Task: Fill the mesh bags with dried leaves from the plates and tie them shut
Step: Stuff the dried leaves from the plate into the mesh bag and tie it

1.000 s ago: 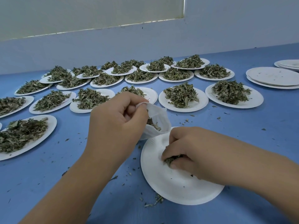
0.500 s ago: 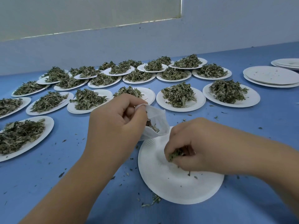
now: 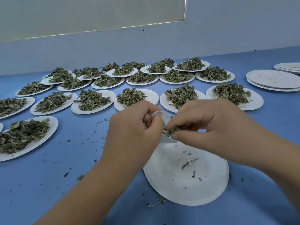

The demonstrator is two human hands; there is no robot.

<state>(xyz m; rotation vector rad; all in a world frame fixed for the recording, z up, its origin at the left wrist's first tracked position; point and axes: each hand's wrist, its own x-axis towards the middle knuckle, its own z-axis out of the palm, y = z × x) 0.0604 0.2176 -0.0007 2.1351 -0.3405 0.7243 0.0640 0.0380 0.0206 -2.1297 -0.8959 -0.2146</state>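
We're mid-fill: our left hand [image 3: 133,132] is curled shut, pinching the rim of the white mesh bag [image 3: 164,116] to hold its mouth up, while our right hand [image 3: 209,125] pinches a small tuft of dried leaves [image 3: 172,129] right at that opening. Just below both hands sits the paper plate [image 3: 186,177], nearly bare, only crumbs left. Next, we judge, the tuft gets pushed inside, then the bag wants tying; full plates [image 3: 180,96] wait beyond our hands on the blue counter [image 3: 78,159].

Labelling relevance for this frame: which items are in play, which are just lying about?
In play: left hand holding white mesh bag; right hand pinching dried green leaves; near-empty white paper plate.
Idle: stacked empty white plates; leaf crumbs on blue table.
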